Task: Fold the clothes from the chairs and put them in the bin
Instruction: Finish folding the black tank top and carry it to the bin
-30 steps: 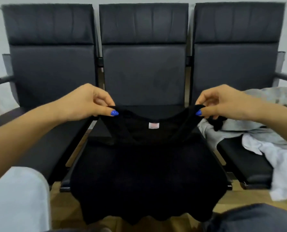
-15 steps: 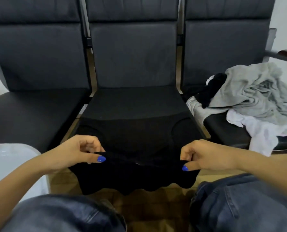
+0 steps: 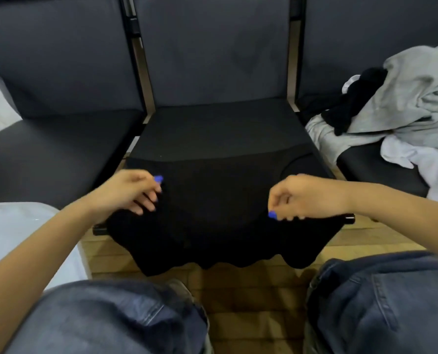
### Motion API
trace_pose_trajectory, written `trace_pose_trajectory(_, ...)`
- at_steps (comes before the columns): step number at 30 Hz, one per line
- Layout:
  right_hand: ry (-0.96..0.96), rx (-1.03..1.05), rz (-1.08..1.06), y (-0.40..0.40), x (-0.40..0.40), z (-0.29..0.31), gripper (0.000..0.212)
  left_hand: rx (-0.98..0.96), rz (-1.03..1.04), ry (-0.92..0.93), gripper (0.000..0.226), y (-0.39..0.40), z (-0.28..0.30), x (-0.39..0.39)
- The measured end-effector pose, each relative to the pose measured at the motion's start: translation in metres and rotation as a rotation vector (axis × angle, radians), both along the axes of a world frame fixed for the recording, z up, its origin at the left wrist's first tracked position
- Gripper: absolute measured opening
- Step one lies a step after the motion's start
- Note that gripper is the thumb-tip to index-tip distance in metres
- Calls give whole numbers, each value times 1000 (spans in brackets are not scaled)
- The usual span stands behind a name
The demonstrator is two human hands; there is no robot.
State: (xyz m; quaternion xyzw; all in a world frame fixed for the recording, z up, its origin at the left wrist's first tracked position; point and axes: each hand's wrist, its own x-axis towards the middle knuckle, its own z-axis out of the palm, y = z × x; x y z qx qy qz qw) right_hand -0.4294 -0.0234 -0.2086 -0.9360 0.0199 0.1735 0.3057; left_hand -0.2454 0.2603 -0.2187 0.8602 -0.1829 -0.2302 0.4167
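A black garment (image 3: 220, 221) lies spread on the middle chair's seat (image 3: 217, 129), and its lower part hangs over the front edge. My left hand (image 3: 128, 192) hovers over the garment's left side with its fingers loosely spread and nothing in them. My right hand (image 3: 307, 198) is over the right side, fingers loosely curled downward, thumb apart from them; it is blurred. A heap of grey, white and black clothes (image 3: 404, 103) lies on the right chair. The white bin (image 3: 13, 236) stands at the lower left, beside my left arm.
The left chair (image 3: 59, 149) has a bare black seat. My knees in blue jeans (image 3: 381, 302) fill the bottom of the view, with wooden floor (image 3: 251, 297) between them and under the chairs.
The garment was lowered from held up by its shoulders onto the middle seat. Both hands let go of its edge and moved back up over the cloth. The view came closer.
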Motion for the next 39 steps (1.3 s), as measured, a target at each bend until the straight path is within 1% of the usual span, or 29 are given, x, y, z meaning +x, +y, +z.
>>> trace_pose_trajectory(1, -86, -16, -42, -4, 10, 0, 7, 5, 127, -102, 19, -5, 0, 15)
trace_pose_trajectory(3, -249, -141, -97, -15, 32, -3, 7, 134, 315, -306, 16, -7, -4, 40)
trace_pose_trajectory(4, -302, -227, -110, -23, 44, -6, 5, 197, 378, -349, 20, -6, -7, 48)
trace_pose_trajectory(5, -340, -309, -118, -31, 54, -10, 7, 232, 413, -341, 26, -4, -10, 54)
trace_pose_trajectory(7, -350, -436, -153, -48, 69, -21, 27, 259, 428, -288, 33, -1, -15, 60)
trace_pose_trajectory(9, -268, -489, -199, -63, 74, -35, 44, 269, 429, -271, 31, -1, -20, 64)
trace_pose_trajectory(10, -211, -509, -205, -68, 73, -43, 49, 263, 427, -275, 30, -1, -23, 67)
trace_pose_trajectory(12, -176, -525, -220, -74, 69, -56, 52, 284, 412, -312, 33, -2, -28, 70)
trace_pose_trajectory(16, -411, -485, -365, -81, 74, -59, 44, 314, 437, -355, 46, -6, -30, 75)
trace_pose_trajectory(18, -423, -513, -440, -85, 78, -58, 41, 332, 422, -390, 40, -7, -30, 77)
trace_pose_trajectory(20, -400, -540, -502, -93, 76, -61, 42, 292, 412, -435, 29, -8, -32, 78)
trace_pose_trajectory(22, -421, -484, -580, -103, 72, -60, 43, 141, 454, -378, 21, -9, -31, 76)
trace_pose_trajectory(24, -452, -398, -658, -110, 68, -56, 42, -39, 518, -226, 17, -6, -28, 76)
trace_pose_trajectory(26, -460, -362, -690, -114, 66, -53, 42, -194, 587, -94, 14, -3, -25, 76)
trace_pose_trajectory(29, -409, -310, -696, -117, 68, -51, 40, -419, 651, 45, 12, -2, -23, 77)
trace_pose_trajectory(30, -379, -277, -707, -117, 69, -49, 37, -462, 646, 62, 13, -2, -24, 78)
trace_pose_trajectory(33, -287, -106, -774, -117, 71, -43, 16, -479, 607, 27, 22, -4, -29, 85)
trace_pose_trajectory(34, -258, -67, -779, -119, 72, -42, 9, -450, 605, -3, 25, -4, -33, 90)
trace_pose_trajectory(35, -234, -41, -773, -120, 72, -40, 7, -397, 604, -48, 29, -4, -35, 94)
trace_pose_trajectory(37, -201, -6, -764, -125, 74, -38, 17, -261, 596, -144, 36, -7, -38, 100)
trace_pose_trajectory(39, -208, 32, -765, -131, 74, -37, 24, -122, 555, -219, 37, -11, -39, 104)
